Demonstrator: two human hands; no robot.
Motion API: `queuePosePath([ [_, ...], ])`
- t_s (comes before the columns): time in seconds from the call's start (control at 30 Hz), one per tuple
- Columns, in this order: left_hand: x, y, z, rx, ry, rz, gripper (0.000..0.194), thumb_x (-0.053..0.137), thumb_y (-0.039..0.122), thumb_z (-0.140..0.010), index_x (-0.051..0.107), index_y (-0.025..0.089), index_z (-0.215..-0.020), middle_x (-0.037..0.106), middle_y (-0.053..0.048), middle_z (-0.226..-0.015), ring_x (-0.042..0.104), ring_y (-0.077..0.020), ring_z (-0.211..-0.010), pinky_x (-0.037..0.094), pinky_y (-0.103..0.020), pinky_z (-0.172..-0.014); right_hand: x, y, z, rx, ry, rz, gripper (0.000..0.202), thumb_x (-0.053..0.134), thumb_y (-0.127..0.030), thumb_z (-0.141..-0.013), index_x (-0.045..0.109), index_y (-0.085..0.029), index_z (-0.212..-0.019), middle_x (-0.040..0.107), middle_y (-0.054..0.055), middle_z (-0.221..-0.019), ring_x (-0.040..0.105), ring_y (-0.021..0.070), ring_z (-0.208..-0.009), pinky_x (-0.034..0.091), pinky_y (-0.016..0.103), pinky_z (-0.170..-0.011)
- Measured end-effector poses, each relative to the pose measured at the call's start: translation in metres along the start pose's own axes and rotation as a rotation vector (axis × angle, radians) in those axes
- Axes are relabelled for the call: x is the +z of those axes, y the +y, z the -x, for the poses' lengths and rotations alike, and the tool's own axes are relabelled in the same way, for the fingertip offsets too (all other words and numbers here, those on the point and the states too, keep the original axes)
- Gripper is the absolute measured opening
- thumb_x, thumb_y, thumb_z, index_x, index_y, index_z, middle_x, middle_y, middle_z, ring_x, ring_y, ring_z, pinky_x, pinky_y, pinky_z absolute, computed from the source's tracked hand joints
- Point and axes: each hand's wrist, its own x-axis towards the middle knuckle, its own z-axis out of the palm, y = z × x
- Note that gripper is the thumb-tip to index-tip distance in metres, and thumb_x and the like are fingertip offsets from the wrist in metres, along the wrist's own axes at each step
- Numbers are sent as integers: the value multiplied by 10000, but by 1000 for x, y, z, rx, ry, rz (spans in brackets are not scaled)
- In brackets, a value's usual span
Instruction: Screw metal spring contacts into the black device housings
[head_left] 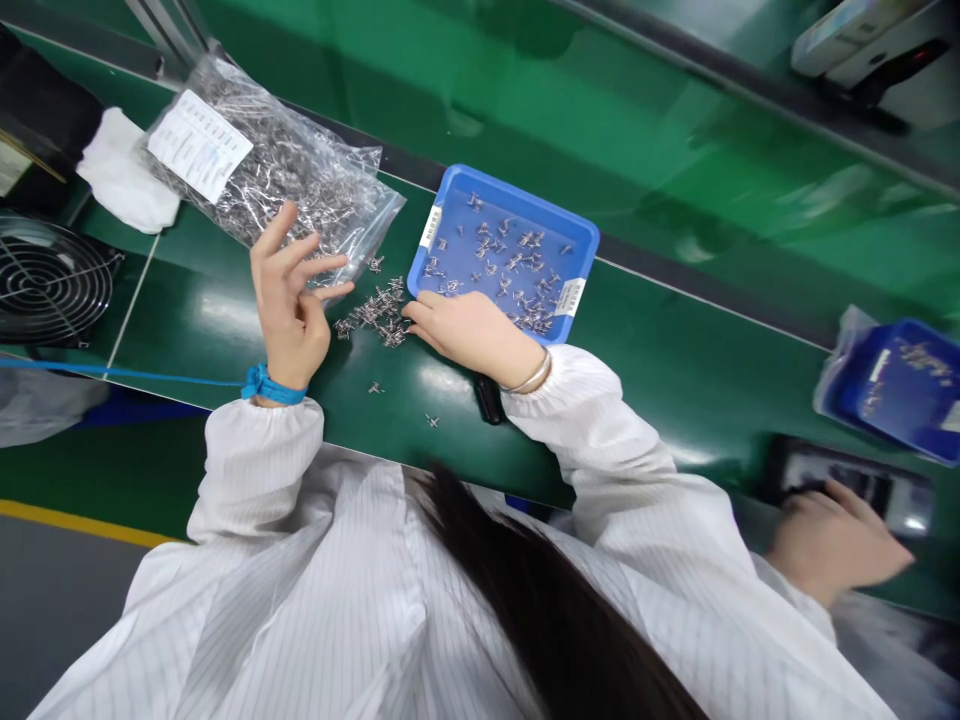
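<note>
My left hand (289, 300) is raised with its fingers spread and nothing visible between them. It is in front of a clear plastic bag (292, 180) full of small metal parts, with a white printed label. My right hand (472, 330) has its fingers drawn together at the right edge of a loose pile of small metal parts (382, 310); what the fingertips hold, if anything, is hidden. Just behind that hand stands a shallow blue tray (585, 235) with similar parts scattered inside. Two stray metal parts, one of them a small pronged piece (433, 421), lie nearer to me on the green table.
A black object (489, 400) lies under my right wrist. To the left are a white cloth (127, 175) and a fan (52, 280). A blue cord (135, 372) runs from my left wristband. Another person's hand (840, 540) touches a dark device near a blue bin (900, 385).
</note>
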Motion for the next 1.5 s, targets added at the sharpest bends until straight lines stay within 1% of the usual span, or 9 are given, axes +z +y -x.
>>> queuePosePath([
  [0.23,-2,3,5,74,-30,19,323,357,440,-1026,362,292,-1314,219,-31,-1570,597,-169,-1163,606,-390,-892,-12,14,8,6,33,-99,290,307,-252,-1019,566,-164,-1117,639,87,-1088,607,187,-810,271,287,-583],
  [0.33,-11,12,19,240,-51,-62,326,487,336,-964,498,178,-1249,375,-111,-1468,550,-248,-1209,525,-472,-1012,-27,25,25,141,84,-113,322,296,-224,-1007,535,-127,-1199,630,116,-1113,609,201,-875,329,275,-638],
  [0.43,-19,20,38,368,-250,-135,196,573,176,-892,622,180,-1082,596,-80,-1150,596,-223,-1048,526,-443,-933,-33,26,38,213,59,-77,348,283,-211,-1006,525,-121,-1240,620,132,-1120,605,197,-862,337,277,-648],
  [0.6,-18,18,61,341,-544,-177,145,543,139,-961,654,189,-1040,665,-37,-980,638,-152,-899,552,-303,-807,-16,13,38,154,-25,10,348,270,-209,-1024,567,-177,-1203,628,96,-1050,578,149,-723,223,284,-578],
  [0.77,-14,27,52,250,-415,-16,90,641,181,-923,714,233,-918,723,11,-919,689,-128,-824,572,-262,-772,6,12,33,122,10,101,456,204,-106,-1010,452,-198,-1380,627,84,-1046,569,133,-716,158,307,-558],
  [0.93,18,46,3,70,-168,184,79,804,282,-788,745,236,-816,741,12,-827,710,-168,-778,594,-307,-719,16,12,33,74,29,80,470,157,-101,-1016,503,-165,-1328,627,90,-1077,579,129,-771,180,319,-556],
  [1.03,48,46,-32,179,-186,111,134,689,355,-895,755,262,-966,750,-7,-994,683,-218,-1049,552,-399,-957,20,10,31,70,42,68,484,137,-111,-1025,421,-163,-1414,630,107,-1103,592,134,-773,188,323,-551],
  [1.17,70,36,-52,289,-296,-82,325,453,405,-1015,626,290,-1264,590,-17,-1383,418,-256,-1407,291,-537,-1196,22,7,27,70,45,56,479,119,-105,-1026,457,-124,-1364,625,125,-1090,619,158,-820,184,332,-545],
  [1.5,31,11,-48,467,-283,-346,75,662,308,-858,708,275,-810,625,-60,-1134,529,-304,-1188,293,-595,-1111,25,1,32,84,33,-50,430,168,-49,-985,573,-108,-1117,627,109,-986,614,159,-754,184,321,-533],
])
